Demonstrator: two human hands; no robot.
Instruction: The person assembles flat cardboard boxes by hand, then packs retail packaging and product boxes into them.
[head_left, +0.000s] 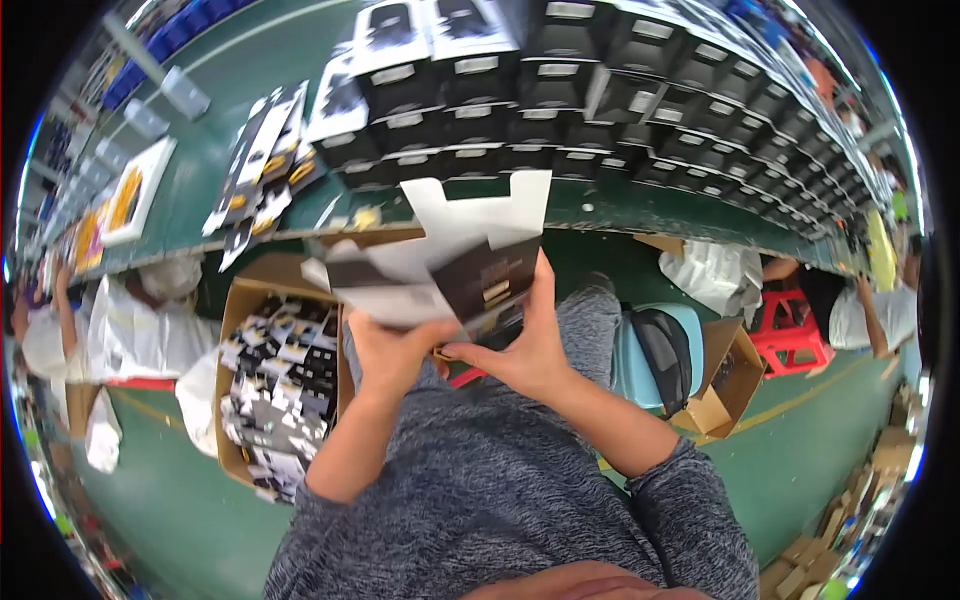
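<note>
In front of my lap I hold a black-and-white folding carton [487, 272] between my two hands. White flaps stand up from its top, and its left part is smeared by motion. My left hand [388, 352] is closed on the lower left part, with the thumb pointing inward. My right hand [528, 345] grips the lower right edge, its fingers up along the side and its thumb across the bottom. Both thumbs nearly meet below the carton. Left of my left hand stands an open cardboard box [232, 345] full of small black and white card pieces [275, 385].
Stacked black boxes [560, 85] fill the middle and right of the green table [355, 205]. Flat cartons [262, 165] lie on its left part. To my right are a light blue bag [640, 355], an open cardboard box [735, 375] and a red stool [790, 335]. People sit at both sides.
</note>
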